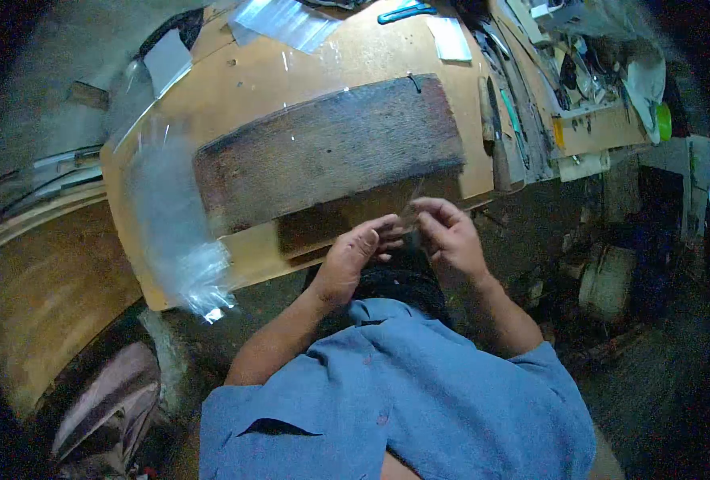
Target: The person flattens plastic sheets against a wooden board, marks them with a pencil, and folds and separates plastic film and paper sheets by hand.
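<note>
My right hand (449, 232) is closed in a pinch on a small bunch of thin, light strands (413, 210), blurred and too fine to name. Close on its left, my left hand (355, 254) has its thumb and fingers curled together. What lies between those fingers is too small to make out. Both hands are just off the table's near edge, in front of my body. Beyond them a dark, worn wooden board (331, 148) lies on the table, with a small black piece (414, 82) at its far right corner.
Clear plastic sheeting (167, 204) hangs over the left side of the tan table (251, 268). A plastic bag (284, 22) and a blue utility knife (407, 13) lie at the back. Long tools, one with a teal handle (512, 112), line the right side beside a cluttered shelf (603, 132).
</note>
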`<state>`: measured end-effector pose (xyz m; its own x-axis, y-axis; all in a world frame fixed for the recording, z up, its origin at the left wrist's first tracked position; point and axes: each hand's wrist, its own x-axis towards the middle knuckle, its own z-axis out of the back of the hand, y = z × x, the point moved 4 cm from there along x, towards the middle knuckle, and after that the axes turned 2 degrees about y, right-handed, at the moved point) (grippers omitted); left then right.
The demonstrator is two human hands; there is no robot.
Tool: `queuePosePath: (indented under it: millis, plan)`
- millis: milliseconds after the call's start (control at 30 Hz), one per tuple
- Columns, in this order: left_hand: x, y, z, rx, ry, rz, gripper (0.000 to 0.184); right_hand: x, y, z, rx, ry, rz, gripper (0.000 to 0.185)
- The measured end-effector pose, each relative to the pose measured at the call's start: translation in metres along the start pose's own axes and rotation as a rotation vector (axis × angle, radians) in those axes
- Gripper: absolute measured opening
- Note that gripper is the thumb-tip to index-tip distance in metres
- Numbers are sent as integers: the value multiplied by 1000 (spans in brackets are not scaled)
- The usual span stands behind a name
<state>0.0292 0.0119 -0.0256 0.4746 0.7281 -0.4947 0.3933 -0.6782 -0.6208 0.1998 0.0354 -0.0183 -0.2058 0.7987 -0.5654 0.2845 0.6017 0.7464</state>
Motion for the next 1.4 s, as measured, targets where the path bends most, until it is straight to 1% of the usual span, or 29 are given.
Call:
queuePosePath:
  millis: [33,100,133,200,233,300,367,433,467,533,567,633,700,767,800,867,900,967,1033,1067,1100,1133,1167,1233,1267,1333,1367,1400]
  plan:
    - [0,-1,3,-1,-5,-2,50,-5,0,-12,11,8,19,22]
    - [-1,-7,15,-21,-133,-71,44,-11,-4,-22,23,21,35,21]
    - [-2,-8,17,-21,-138,-72,44,-11,-12,-23,4,29,0,20]
    - [-7,-12,27,-11,-278,-136,40,-11,-19,-27,-17,42,-37,19]
    - [-10,-14,29,-130,-289,-155,43,-11,-21,-30,-21,46,-58,20]
    - [-14,-13,33,-139,-310,-172,45,-9,-25,-34,-27,50,-83,20]
    - [-18,-13,37,-152,-330,-189,47,-5,-27,-41,-84,118,-71,24]
    - [-22,-13,40,-66,-376,-160,40,-3,-24,-47,-122,134,-59,23]
    - [-25,-12,42,-72,-381,-160,40,-3,-23,-50,-158,148,-44,21]
    - [-30,-11,48,102,-415,-161,23,-1,-25,-54,-214,165,-16,19]
    - [-32,-10,51,96,-421,-160,23,0,-26,-56,-268,178,16,17]
    - [-37,-11,54,119,-418,-176,13,1,-36,-58,-279,177,-15,15]
    - [-41,-14,58,143,-452,-130,13,2,-41,-60,-289,175,-47,13]
    - [-44,-11,65,166,-484,-80,13,2,-43,-65,-372,216,-174,11]
    - [-44,-9,69,219,-468,-73,13,2,-46,-68,-374,219,-183,11]
    - [-45,-7,75,266,-456,-61,13,3,-47,-75,-337,162,-61,12]
    - [-46,-9,76,288,-456,-76,12,4,-49,-75,-338,163,-70,12]
    - [-47,-16,77,307,-458,-88,11,8,-53,-75,-474,194,-65,14]
    - [-47,-29,78,470,-495,-166,10,9,-52,-79,-492,191,-111,15]
    - [-45,-26,81,465,-499,-159,10,8,-53,-81,-510,187,-150,15]
    - [-43,-23,84,371,-504,-179,10,9,-54,-83,-511,188,-157,15]
    - [-41,-20,88,278,-509,-198,10,10,-55,-86,-446,175,-135,15]
    - [-41,-22,89,275,-511,-191,10,11,-56,-87,-381,160,-112,15]
    - [-42,-29,90,442,-549,-106,10,13,-63,-84,-405,180,-133,15]
    - [-41,-29,91,439,-549,-99,10,14,-66,-83,-429,201,-147,14]
    - [-39,-32,94,421,-552,-142,9,15,-72,-82,-442,195,-163,15]
    - [-38,-39,93,515,-558,-152,8,16,-74,-82,-456,192,-170,15]
    - [-36,-40,95,513,-556,-147,8,17,-75,-84,-455,189,-174,15]
